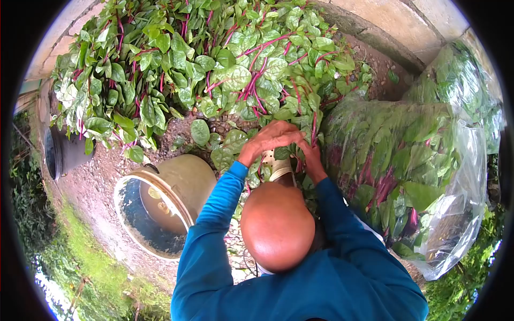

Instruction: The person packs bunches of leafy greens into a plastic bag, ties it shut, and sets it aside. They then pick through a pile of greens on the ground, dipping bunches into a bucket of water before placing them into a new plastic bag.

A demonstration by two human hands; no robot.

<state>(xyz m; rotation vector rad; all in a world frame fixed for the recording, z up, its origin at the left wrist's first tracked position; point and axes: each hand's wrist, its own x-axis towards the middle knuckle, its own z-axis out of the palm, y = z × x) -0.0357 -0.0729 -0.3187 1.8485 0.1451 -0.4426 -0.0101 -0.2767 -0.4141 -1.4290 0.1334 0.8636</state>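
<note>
My left hand point(272, 140) bends over the near edge of a big heap of leafy greens with red stems point(267, 75), its fingers curled together and reaching toward my other hand. What lies under those fingers is hidden. My right hand point(312, 160) is closed around a red-stemmed leafy sprig point(315, 125) that points up toward the heap. Between my wrists show a beige clog with holes point(278, 165) and my bent knee point(277, 227). Several loose leaves point(222, 158) lie on the ground beside my left hand.
A large clear plastic bag point(466, 198) packed with greens stands to my right, a second filled bag point(466, 80) behind it. At my left a pale bucket point(187, 176) lies on its side, with a dark bucket point(72, 152) farther off. A stone wall point(391, 24) borders the back.
</note>
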